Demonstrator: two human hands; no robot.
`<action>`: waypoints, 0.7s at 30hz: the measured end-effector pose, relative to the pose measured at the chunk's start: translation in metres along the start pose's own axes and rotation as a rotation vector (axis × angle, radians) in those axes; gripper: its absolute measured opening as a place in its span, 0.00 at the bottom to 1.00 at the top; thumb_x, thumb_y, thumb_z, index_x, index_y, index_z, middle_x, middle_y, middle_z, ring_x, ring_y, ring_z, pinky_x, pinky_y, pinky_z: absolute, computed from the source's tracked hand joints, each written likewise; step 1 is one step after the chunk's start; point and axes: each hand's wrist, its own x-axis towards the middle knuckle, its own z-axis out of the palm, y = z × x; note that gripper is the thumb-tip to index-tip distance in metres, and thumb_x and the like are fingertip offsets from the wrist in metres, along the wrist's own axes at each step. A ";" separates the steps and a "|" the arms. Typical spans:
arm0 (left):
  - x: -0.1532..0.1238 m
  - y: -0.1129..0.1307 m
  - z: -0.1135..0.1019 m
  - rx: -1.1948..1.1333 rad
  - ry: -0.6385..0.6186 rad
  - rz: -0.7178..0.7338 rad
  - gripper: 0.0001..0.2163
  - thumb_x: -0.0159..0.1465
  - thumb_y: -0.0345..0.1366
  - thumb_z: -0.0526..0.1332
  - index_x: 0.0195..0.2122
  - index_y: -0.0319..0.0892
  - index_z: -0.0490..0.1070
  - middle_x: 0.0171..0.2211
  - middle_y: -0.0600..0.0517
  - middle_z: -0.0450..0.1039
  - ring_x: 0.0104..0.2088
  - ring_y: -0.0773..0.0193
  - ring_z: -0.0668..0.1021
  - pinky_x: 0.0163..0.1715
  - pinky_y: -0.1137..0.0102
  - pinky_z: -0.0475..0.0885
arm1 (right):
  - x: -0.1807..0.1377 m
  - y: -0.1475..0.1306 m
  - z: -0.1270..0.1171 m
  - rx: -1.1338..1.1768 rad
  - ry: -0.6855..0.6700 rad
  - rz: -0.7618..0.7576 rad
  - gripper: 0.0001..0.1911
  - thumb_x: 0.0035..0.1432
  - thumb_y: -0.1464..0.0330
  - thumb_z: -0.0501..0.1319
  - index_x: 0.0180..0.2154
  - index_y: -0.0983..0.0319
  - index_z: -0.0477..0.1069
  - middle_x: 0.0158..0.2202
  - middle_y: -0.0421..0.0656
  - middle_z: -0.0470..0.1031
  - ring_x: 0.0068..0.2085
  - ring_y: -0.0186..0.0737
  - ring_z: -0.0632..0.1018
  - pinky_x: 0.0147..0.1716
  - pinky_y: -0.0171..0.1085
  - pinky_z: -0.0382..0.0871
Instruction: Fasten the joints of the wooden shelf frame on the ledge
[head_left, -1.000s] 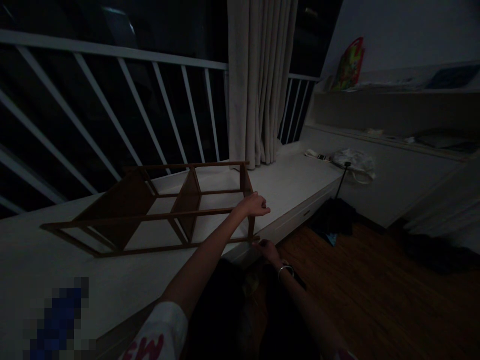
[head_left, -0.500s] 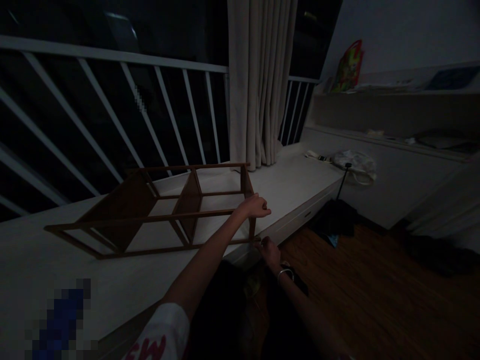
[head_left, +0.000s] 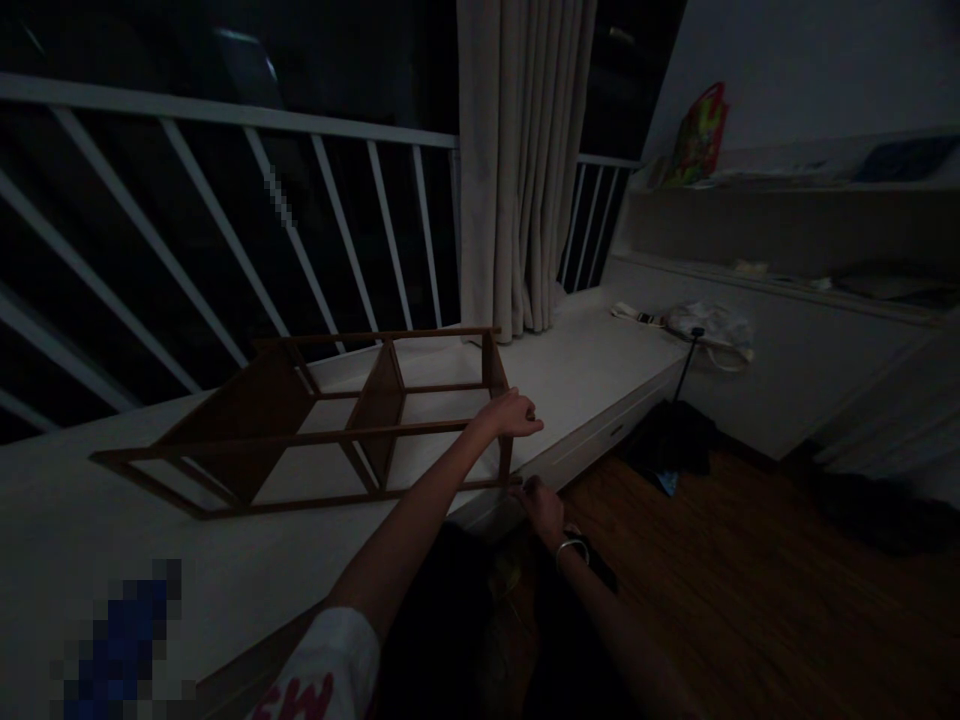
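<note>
A brown wooden shelf rack point(head_left: 375, 400) lies on its side on the white window ledge point(head_left: 577, 365). Its open frame has panels across it, and one end points toward me. My left hand point(head_left: 514, 412) is closed over the upper corner at that end, its fingers curled round the wood. Lower down, my right hand point(head_left: 541, 508) is closed in a pinch at the end of the bottom rail, by the ledge's front edge. Whatever its fingertips hold is too dark and small to make out. A bracelet point(head_left: 573, 547) circles the right wrist.
White railing point(head_left: 337, 230) and a beige curtain point(head_left: 521, 170) stand behind the ledge. A pale bag point(head_left: 712, 325) sits at the ledge's far end, with dark items point(head_left: 667, 440) on the wooden floor point(head_left: 720, 580) below. Shelving point(head_left: 780, 185) is at right; a blurred blue object point(head_left: 120, 640) lies lower left.
My right hand has turned slightly at the rail's end. My left hand and the shelf rack stay in place.
</note>
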 end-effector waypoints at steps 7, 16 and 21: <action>0.000 -0.001 0.001 -0.019 0.001 -0.014 0.15 0.54 0.46 0.54 0.28 0.40 0.73 0.26 0.47 0.71 0.39 0.60 0.72 0.35 0.72 0.66 | -0.005 -0.006 -0.003 -0.106 0.033 -0.126 0.18 0.60 0.55 0.47 0.44 0.60 0.60 0.33 0.45 0.75 0.37 0.42 0.76 0.30 0.34 0.62; -0.001 0.000 -0.001 -0.025 -0.020 -0.052 0.17 0.54 0.47 0.54 0.31 0.39 0.74 0.30 0.46 0.71 0.40 0.60 0.72 0.36 0.72 0.66 | -0.008 -0.012 -0.008 -0.101 0.021 -0.050 0.22 0.59 0.55 0.49 0.50 0.62 0.55 0.31 0.47 0.75 0.37 0.42 0.76 0.32 0.35 0.62; 0.000 -0.001 0.000 -0.019 -0.011 -0.022 0.16 0.54 0.47 0.54 0.31 0.40 0.74 0.28 0.46 0.71 0.39 0.59 0.72 0.34 0.71 0.66 | -0.008 -0.011 -0.013 -0.103 -0.007 -0.093 0.18 0.60 0.55 0.47 0.44 0.59 0.62 0.33 0.47 0.75 0.37 0.43 0.76 0.32 0.35 0.62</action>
